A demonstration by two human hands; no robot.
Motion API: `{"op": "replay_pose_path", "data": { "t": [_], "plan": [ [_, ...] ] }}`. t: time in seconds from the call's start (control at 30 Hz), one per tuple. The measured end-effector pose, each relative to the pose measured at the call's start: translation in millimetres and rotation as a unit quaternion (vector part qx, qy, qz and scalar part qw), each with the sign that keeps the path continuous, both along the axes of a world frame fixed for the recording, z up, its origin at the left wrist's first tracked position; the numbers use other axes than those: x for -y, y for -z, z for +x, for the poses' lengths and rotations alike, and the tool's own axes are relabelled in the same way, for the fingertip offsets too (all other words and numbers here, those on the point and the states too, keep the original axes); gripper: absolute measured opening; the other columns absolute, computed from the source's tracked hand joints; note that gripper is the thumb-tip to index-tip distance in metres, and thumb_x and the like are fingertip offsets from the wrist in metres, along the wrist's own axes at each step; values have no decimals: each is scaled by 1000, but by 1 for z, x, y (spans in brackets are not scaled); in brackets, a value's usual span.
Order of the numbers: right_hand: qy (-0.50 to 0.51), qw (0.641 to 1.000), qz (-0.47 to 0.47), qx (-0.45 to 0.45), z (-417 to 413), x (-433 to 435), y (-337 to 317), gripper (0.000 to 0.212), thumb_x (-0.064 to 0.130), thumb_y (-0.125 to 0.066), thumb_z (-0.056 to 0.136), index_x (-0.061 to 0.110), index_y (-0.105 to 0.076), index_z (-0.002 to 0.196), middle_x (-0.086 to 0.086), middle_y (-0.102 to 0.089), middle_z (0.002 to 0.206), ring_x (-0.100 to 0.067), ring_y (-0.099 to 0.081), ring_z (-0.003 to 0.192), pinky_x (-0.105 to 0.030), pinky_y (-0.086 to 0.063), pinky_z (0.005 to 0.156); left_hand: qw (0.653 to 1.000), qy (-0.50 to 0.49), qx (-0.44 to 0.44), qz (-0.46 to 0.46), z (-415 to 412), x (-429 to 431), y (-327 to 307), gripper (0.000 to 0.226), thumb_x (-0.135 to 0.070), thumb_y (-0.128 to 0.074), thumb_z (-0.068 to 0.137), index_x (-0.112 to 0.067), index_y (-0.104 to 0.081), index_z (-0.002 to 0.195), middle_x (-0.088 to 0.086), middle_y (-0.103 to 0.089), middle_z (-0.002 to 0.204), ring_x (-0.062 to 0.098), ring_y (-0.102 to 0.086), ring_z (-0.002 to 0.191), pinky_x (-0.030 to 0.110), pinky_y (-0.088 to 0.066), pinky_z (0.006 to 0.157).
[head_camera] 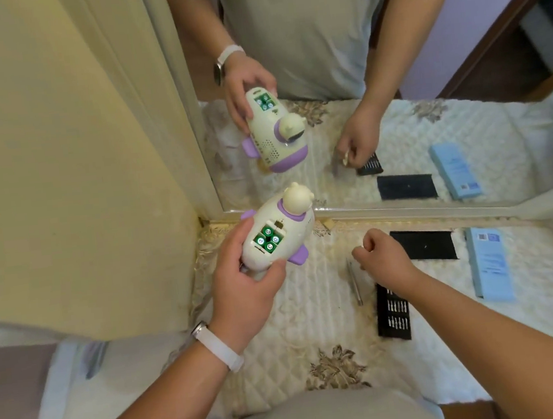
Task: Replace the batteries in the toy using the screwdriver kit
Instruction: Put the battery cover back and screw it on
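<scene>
My left hand [242, 287] grips a cream and purple rocket-shaped toy [289, 218] and holds it above the table. Its battery compartment is uncovered, with several green batteries [269, 238] showing end-on. My right hand [384, 253] hovers to the right with its fingers curled. The mirror reflection shows a small pale piece pinched in those fingers. A thin metal screwdriver [355, 283] lies on the cloth just below that hand. Beside it lies the black bit tray [393, 313] of the screwdriver kit.
A black flat lid [423, 245] and a light blue box [489, 263] lie on the quilted cloth [313, 324] to the right. A mirror [389, 63] stands along the far edge. A yellow wall [61, 162] closes the left side.
</scene>
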State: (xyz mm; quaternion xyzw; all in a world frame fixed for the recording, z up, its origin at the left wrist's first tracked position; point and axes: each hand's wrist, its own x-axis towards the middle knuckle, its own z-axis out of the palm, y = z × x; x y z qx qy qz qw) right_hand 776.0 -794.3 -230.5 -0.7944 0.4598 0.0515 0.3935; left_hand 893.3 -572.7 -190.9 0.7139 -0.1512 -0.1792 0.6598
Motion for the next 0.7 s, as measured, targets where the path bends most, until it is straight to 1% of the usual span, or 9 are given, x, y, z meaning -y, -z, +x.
{"op": "replay_pose_path", "data": {
  "t": [0.07,0.17,0.23,0.3,0.37,0.43,0.53,0.63,0.7],
  "plan": [
    [14,999,28,28,-6,-5,-15,22,19,-61,86,15,-41,76,-3,-45,70,-17,-44,60,-33,-40,58,1000,8,10,-4,-5,3,-3,74,-31,-73,67,-16,-52,137,2,-55,139,17,-56,125,37,-52,100],
    [31,992,93,82,-14,-15,-41,25,24,-70,85,14,-47,83,-2,-50,77,-17,-52,66,-30,-51,60,1000,19,10,-17,-16,8,-11,71,-29,-74,68,-23,-52,136,-5,-54,139,14,-56,125,35,-52,99],
    [41,979,144,135,-21,-18,-58,26,22,-74,84,14,-50,84,-3,-50,82,-19,-55,74,-28,-57,65,999,27,23,-23,-23,13,-17,70,-22,-76,70,-25,-52,135,-7,-53,141,11,-55,125,33,-52,99],
    [51,964,183,184,-29,-21,-77,23,18,-73,86,16,-50,88,-5,-49,89,-20,-54,77,-25,-56,66,999,26,36,-29,-31,19,-24,69,-22,-76,69,-32,-53,133,-8,-54,140,12,-56,125,34,-52,98],
    [59,949,212,225,-38,-22,-99,20,13,-70,88,20,-55,100,-5,-50,94,-18,-57,73,-24,-54,68,997,17,61,-36,-39,25,-34,67,-29,-75,67,-43,-52,128,-9,-55,137,13,-56,124,36,-52,98],
    [50,933,248,257,-46,-21,-119,22,8,-66,90,20,-61,108,-5,-54,87,-16,-58,67,-25,-52,65,996,9,83,-42,-46,32,-44,66,-30,-74,67,-46,-53,127,-9,-55,137,15,-56,125,36,-51,98],
    [22,931,254,262,-57,-19,-149,7,14,-59,95,19,-64,95,-3,-51,66,-17,-52,63,-30,-43,59,993,2,109,-55,-57,42,-63,65,-31,-74,66,-50,-53,124,-3,-55,136,17,-57,123,28,-51,94],
    [22,936,244,254,-66,-14,-170,17,28,-52,98,21,-60,85,2,-48,62,-16,-44,61,-31,-36,60,989,2,136,-64,-67,50,-78,64,-31,-74,66,-55,-53,122,-2,-54,137,18,-57,123,26,-51,94],
    [49,911,292,287,-72,-12,-183,20,26,-48,98,19,-63,87,3,-44,59,-14,-37,56,-30,-33,57,987,4,139,-76,-76,55,-87,64,-30,-74,67,-47,-53,125,-1,-54,137,18,-57,123,24,-50,94]
  ]
}}
